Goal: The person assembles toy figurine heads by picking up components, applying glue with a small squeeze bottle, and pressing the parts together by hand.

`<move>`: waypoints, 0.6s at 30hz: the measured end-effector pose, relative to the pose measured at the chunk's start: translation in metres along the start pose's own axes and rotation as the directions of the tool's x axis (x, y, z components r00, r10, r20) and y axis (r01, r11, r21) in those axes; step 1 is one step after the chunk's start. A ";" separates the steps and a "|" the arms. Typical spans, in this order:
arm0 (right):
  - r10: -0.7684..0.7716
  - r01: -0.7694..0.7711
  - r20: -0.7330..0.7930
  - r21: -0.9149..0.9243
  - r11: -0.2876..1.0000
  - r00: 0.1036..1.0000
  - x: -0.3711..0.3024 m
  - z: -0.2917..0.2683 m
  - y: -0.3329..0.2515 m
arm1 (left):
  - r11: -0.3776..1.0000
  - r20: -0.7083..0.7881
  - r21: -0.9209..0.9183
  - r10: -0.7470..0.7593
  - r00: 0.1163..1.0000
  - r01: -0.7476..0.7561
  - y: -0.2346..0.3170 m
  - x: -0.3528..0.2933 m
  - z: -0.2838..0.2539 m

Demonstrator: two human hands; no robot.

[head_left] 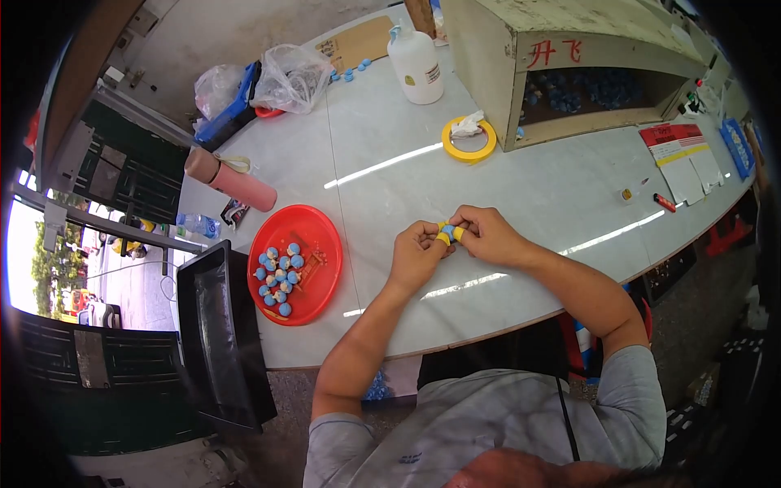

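Pinched between the fingertips of the left hand [413, 254] and the right hand [492, 236], a small blue piece [448, 231] is held to the right of the red plate [297, 221]. Far to the left of that plate, the room has a bright doorway [45, 268]; beyond it stands a pale wall [220, 32]. Beneath the plate spreads a glossy, pale table [390, 191] streaked with reflected light. Well beyond and right of the plate sits a worn, greenish cabinet [480, 77] with a dark front opening. Just left of the plate is a deep black tray [213, 313]. Behind the plate leans a pink bottle [254, 192]; farther back and rightward stands a white jug [421, 77], and nearer, still right of the plate, lies a yellow tape ring [490, 146]. Blue-and-white balls [281, 276] cluster inside the plate. Both hands' thumbs and fingers nearly meet around the piece, yellow coverings [458, 233] on some fingertips, little gap between them.
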State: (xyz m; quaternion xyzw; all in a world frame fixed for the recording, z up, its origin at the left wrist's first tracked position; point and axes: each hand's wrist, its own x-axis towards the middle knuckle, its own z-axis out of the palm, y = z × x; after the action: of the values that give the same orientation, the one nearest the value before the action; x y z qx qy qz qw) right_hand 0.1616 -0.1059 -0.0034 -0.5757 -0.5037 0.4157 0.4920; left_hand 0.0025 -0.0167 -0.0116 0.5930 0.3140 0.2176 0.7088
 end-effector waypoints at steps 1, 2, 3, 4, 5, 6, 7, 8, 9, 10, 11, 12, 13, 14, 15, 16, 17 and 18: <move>0.014 -0.014 0.002 0.000 1.000 1.000 0.000 0.000 -0.001 | 1.000 0.005 0.007 0.003 1.000 -0.003 -0.001 0.000 -0.001; 0.014 -0.014 0.001 0.001 1.000 1.000 0.000 0.000 -0.001 | 1.000 0.006 0.008 0.003 1.000 -0.003 0.001 0.000 0.000; 0.011 -0.011 -0.002 0.003 1.000 1.000 0.000 0.000 -0.001 | 1.000 0.001 0.010 -0.008 1.000 0.008 0.004 -0.001 0.002; 0.008 -0.008 -0.004 0.006 1.000 1.000 0.000 0.000 -0.001 | 1.000 -0.005 0.011 -0.018 1.000 0.018 0.006 -0.002 0.002; 0.007 -0.007 -0.005 0.006 1.000 1.000 0.000 0.000 -0.001 | 1.000 -0.005 0.012 -0.018 1.000 0.018 0.006 -0.002 0.002; 0.009 -0.009 -0.005 0.014 1.000 1.000 0.000 0.000 -0.001 | 1.000 0.001 0.005 -0.025 1.000 0.025 0.006 -0.002 0.002; 0.011 -0.011 -0.006 0.021 1.000 1.000 0.000 0.000 -0.001 | 0.999 0.006 -0.003 -0.033 0.999 0.033 0.007 -0.002 0.001; 0.010 -0.010 -0.005 0.021 1.000 1.000 0.000 0.000 0.000 | 1.000 0.006 -0.002 -0.031 0.999 0.031 0.008 -0.001 0.001; 0.035 -0.035 -0.002 0.044 0.998 0.999 0.000 0.000 0.000 | 0.999 0.011 -0.005 -0.040 0.999 0.040 0.009 -0.001 0.001; 0.061 -0.061 0.002 0.067 0.996 0.998 0.000 0.000 0.000 | 0.999 0.017 -0.007 -0.048 0.999 0.048 0.009 0.000 0.000; 0.060 -0.060 0.002 0.067 0.996 0.998 0.000 -0.001 -0.001 | 0.999 0.016 -0.007 -0.047 0.999 0.047 0.010 0.000 0.000; 0.081 -0.082 0.012 0.083 0.993 0.997 0.000 -0.001 -0.002 | 0.999 0.019 -0.013 -0.049 0.999 0.050 0.011 0.000 0.000; 0.103 -0.105 0.022 0.100 0.990 0.994 0.000 -0.002 -0.003 | 0.998 0.023 -0.018 -0.052 0.998 0.052 0.012 0.000 0.000; 0.102 -0.104 0.023 0.100 0.990 0.995 0.001 -0.002 -0.004 | 0.999 0.022 -0.018 -0.051 0.998 0.051 0.012 -0.001 0.000; 0.110 -0.112 0.027 0.103 0.988 0.994 0.001 -0.002 -0.005 | 0.999 0.024 -0.027 -0.046 0.999 0.046 0.011 0.000 0.000; 0.118 -0.121 0.031 0.106 0.987 0.993 0.001 -0.002 -0.006 | 0.999 0.027 -0.035 -0.040 0.999 0.041 0.011 0.000 -0.001; 0.118 -0.120 0.030 0.105 0.987 0.993 0.001 -0.002 -0.006 | 0.999 0.028 -0.035 -0.040 0.999 0.041 0.010 0.000 -0.001; 0.122 -0.125 0.034 0.115 0.985 0.992 0.001 -0.002 -0.006 | 0.998 0.031 -0.038 -0.040 0.999 0.041 0.010 0.000 -0.002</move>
State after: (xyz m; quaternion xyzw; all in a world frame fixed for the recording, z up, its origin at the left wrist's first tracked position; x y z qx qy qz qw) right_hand 0.1630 -0.1055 0.0034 -0.5704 -0.4483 0.4819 0.4913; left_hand 0.0022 -0.0134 -0.0022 0.5758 0.3108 0.2000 0.7293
